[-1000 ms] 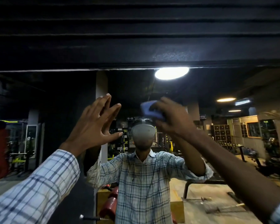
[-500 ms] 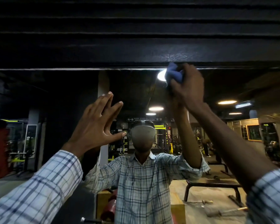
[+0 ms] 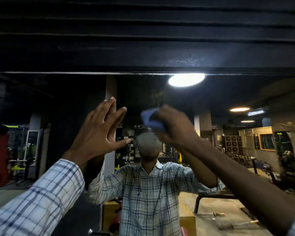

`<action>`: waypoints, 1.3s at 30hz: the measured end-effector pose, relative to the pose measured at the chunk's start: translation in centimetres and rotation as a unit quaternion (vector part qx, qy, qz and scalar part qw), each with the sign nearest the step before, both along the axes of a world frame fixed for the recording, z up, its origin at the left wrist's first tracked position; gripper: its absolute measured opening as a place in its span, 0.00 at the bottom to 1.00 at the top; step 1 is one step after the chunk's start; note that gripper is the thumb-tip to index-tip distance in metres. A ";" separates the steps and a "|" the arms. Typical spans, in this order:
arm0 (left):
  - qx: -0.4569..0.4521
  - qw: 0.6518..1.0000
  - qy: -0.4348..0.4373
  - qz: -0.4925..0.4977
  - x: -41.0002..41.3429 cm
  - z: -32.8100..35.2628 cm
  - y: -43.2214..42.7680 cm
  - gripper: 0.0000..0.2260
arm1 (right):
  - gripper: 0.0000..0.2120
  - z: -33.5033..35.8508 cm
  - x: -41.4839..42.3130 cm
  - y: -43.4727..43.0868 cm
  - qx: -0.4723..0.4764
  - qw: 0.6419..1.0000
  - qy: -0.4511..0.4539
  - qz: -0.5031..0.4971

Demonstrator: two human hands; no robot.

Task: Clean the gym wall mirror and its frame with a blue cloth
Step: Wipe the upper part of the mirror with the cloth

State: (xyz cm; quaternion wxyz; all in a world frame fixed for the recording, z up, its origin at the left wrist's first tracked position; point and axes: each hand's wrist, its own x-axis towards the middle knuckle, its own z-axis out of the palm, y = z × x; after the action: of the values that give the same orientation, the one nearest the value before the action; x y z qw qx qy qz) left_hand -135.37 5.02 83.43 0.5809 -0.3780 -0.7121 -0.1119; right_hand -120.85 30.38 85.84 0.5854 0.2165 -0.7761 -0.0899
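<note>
Hands meet a large gym wall mirror below its black ribbed frame — left hand spread flat on the glass, right hand clutching a small blue cloth against it; soft and light, best held bunched.

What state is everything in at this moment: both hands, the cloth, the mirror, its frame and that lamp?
Left hand: open, fingers straight and spread, against the glass.
Right hand: gripping the cloth, blurred.
Blue cloth: bunched up, held at the glass, below the frame.
Mirror: on the wall, showing a clear reflection.
Frame: dark, touched by neither hand.
Ceiling lamp: lit, seen as a reflection.
</note>
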 end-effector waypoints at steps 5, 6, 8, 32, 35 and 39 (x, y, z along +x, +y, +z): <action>0.000 1.000 0.000 -0.009 -0.7 -0.1 -1.0 0.49 | 0.12 -1.3 0.2 0.8 -0.139 0.989 0.056 0.016; 0.000 1.000 0.003 -0.012 -0.8 -0.1 -1.1 0.48 | 0.12 -1.5 0.2 0.8 -0.199 0.975 0.095 0.019; 0.000 1.000 0.010 -0.016 -0.9 -0.1 -1.2 0.48 | 0.12 -2.6 -0.5 0.0 -0.229 0.967 0.108 0.016; -0.004 0.999 -0.003 -0.046 -3.4 -1.2 -5.5 0.46 | 0.12 -5.3 -3.2 -7.1 -0.153 0.987 0.048 0.000; 0.000 0.999 -0.008 -0.049 -3.7 -1.3 -5.8 0.46 | 0.17 -5.9 -3.9 -7.8 0.014 0.997 -0.069 -0.041; 0.003 0.999 -0.001 -0.043 -4.2 -1.6 -6.5 0.46 | 0.11 -2.5 -2.5 -6.3 -0.154 0.985 0.074 0.005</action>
State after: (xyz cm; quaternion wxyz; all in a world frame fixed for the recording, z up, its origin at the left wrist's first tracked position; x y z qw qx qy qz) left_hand -139.59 -1.44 81.86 0.5763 -0.4062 -0.6954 -0.1389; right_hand -123.34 24.13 83.38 0.6681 0.1210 -0.7339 0.0177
